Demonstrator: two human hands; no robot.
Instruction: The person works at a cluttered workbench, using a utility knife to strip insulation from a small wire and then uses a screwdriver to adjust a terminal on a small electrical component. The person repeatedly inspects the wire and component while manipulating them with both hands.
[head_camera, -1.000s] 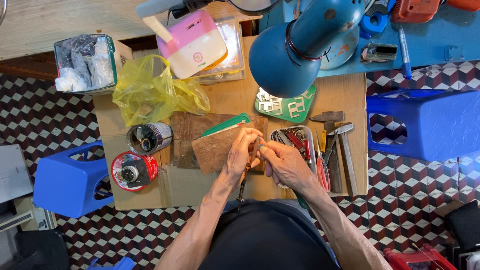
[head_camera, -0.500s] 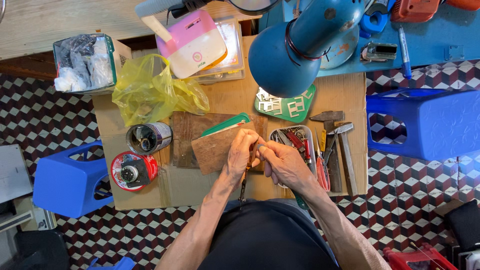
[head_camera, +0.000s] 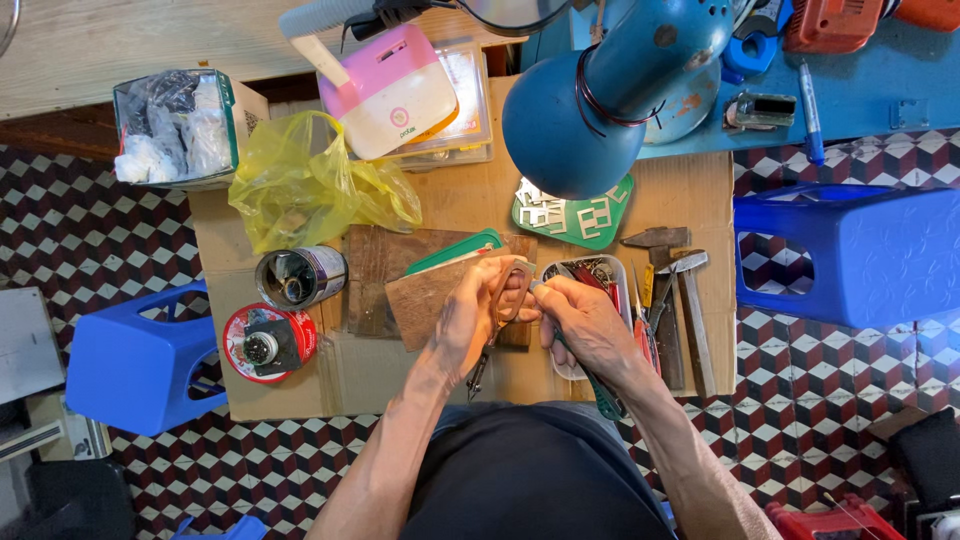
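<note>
Left hand (head_camera: 470, 325) grips a brown strap loop (head_camera: 508, 292) at mid-frame, pinched upright so its edge faces the tool. Right hand (head_camera: 590, 325) is clenched round a green-handled tool (head_camera: 600, 392), tip meeting the loop (the exact contact is too small to tell). Both hover over the wooden board (head_camera: 420, 300) on the bench (head_camera: 350, 375), a hammer (head_camera: 690, 300) lying just right, within reach.

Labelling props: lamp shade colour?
Blue, with worn rusty patches: the lamp shade, head view, hanging above the cardboard-topped table.

small part between fingertips (head_camera: 533, 290) too small to tell, lamp (head_camera: 610, 95) hiding benchtop
</note>
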